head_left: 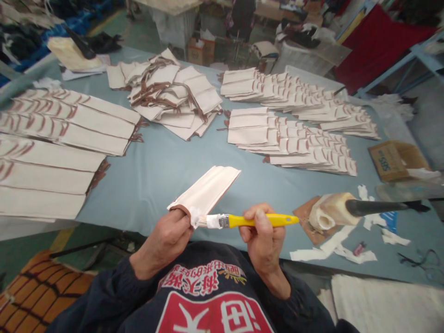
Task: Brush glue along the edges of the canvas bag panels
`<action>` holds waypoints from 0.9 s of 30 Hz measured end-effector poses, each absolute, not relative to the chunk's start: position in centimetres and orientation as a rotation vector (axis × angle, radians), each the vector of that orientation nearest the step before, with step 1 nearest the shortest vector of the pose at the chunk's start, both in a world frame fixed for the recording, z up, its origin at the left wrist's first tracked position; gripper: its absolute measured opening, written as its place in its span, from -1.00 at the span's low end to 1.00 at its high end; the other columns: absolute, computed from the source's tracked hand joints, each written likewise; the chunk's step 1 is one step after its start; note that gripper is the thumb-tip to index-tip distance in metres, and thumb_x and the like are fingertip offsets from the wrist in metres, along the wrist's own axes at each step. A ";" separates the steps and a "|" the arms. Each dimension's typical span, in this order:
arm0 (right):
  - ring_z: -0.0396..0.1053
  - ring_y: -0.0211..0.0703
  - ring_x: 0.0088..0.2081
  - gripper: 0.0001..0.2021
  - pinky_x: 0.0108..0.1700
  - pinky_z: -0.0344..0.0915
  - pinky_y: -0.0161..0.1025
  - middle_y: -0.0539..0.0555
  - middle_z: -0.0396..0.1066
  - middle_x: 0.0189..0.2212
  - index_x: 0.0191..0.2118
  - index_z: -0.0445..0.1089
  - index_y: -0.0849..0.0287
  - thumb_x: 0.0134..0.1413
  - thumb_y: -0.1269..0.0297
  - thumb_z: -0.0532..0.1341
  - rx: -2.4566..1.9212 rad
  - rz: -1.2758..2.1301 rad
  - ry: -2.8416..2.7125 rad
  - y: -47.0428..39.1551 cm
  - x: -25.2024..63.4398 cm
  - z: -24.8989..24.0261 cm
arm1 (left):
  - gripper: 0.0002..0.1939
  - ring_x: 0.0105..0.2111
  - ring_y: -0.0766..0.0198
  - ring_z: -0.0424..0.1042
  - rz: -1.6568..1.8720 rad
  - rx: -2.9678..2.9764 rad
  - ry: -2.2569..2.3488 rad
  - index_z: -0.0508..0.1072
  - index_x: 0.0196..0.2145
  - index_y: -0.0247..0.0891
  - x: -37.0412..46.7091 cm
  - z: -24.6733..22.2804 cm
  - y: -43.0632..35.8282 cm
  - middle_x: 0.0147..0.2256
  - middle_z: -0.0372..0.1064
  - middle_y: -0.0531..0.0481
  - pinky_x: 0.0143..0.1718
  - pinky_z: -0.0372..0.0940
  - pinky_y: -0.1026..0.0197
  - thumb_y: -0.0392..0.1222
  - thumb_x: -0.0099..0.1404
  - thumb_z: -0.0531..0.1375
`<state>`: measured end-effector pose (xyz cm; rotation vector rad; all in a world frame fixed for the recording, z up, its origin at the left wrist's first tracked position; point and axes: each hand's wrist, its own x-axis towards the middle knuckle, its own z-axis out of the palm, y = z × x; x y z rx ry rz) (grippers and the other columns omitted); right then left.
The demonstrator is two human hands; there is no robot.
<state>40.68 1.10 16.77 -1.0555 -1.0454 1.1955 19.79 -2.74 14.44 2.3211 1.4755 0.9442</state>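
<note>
My left hand (170, 238) is closed on the near end of a cream fabric piece (208, 187) with brown edging, which slants away over the table. Between the fingers of my right hand (265, 231) is the yellow handle of a paintbrush (246, 220). The brush lies level, its bristles coated in white and touching the fabric piece's near corner, beside my left fingers. Right of my right hand stands a cream, glue-crusted container (326, 217) with a dark handle sticking out of it, on a brown square board (308, 229).
Overlapping rows of cream pieces lie at left (100, 122) and right (291, 138). A jumbled pile (173, 92) sits at the back. White strips (322, 249), scissors (421, 261) and a cardboard box (395, 159) are at the right. The blue-grey table (163, 162) ends near my body.
</note>
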 end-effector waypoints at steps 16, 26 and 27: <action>0.14 -0.38 -0.73 -0.69 -0.66 0.11 -0.45 -0.17 0.21 -0.74 -0.38 0.41 0.15 0.36 0.10 0.18 -1.083 1.142 -1.016 2.1 41.6 16.5 | -0.70 -0.53 0.27 0.18 0.952 1.709 1.591 0.30 -0.56 -0.18 20.5 15.9 -0.7 -0.59 0.16 0.09 -0.38 0.17 0.21 -0.30 0.33 0.07; 0.28 -0.32 -0.66 -0.75 -0.58 0.23 -0.35 -0.13 0.33 -0.64 -0.30 0.44 0.11 0.40 0.14 0.15 -0.852 1.000 -1.308 3.0 40.1 16.7 | -0.78 -0.59 0.37 0.04 0.773 1.060 1.395 0.44 -0.41 -0.26 21.0 18.5 -0.4 -0.61 0.12 0.17 -0.55 -0.02 0.30 -0.05 0.25 0.19; 0.28 -0.31 -0.66 -0.76 -0.57 0.23 -0.34 -0.13 0.33 -0.63 -0.29 0.44 0.10 0.40 0.13 0.15 -0.832 0.968 -1.302 3.2 40.1 16.7 | -0.76 -0.60 0.37 0.04 0.773 1.010 1.365 0.44 -0.37 -0.27 21.0 18.4 -0.5 -0.60 0.12 0.18 -0.56 -0.03 0.31 -0.02 0.27 0.19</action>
